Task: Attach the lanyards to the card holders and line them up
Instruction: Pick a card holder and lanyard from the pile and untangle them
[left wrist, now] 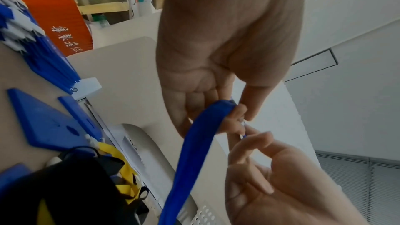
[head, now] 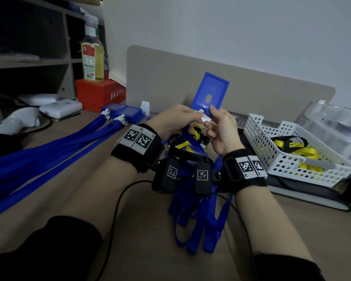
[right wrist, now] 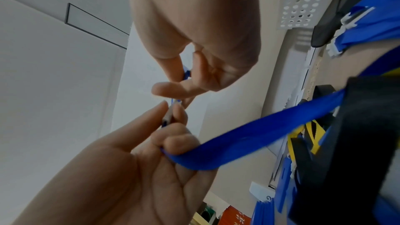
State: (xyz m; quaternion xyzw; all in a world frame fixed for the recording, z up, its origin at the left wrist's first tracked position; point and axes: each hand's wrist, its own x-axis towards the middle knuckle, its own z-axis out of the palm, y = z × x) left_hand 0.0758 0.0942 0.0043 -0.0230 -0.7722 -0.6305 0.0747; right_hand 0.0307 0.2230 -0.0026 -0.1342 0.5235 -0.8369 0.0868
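1. Left hand (head: 175, 118) grip: pinches white clip (head: 199, 113) of blue lanyard (left wrist: 194, 151).
2. Right hand (head: 221, 130) grip: pinches blue card holder (head: 210, 91), raised above worktop (head: 142, 230).
3. Finished holders (head: 123, 112) lie far left.

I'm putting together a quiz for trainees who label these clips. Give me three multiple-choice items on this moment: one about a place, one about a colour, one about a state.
1. Where do the finished card holders with lanyards lie?
A. in the white basket
B. on the desk to the person's left
C. on the shelf

2. What colour is the card holder held up?
A. blue
B. red
C. yellow

3. What is the left hand doing?
A. resting flat
B. hanging idle
C. holding a blue lanyard by its end

Answers: B, the finished holders lie on the desk's left side, straps trailing toward the person; A, the card holder above the right hand is blue; C, the left hand has its fingers curled round the blue lanyard.
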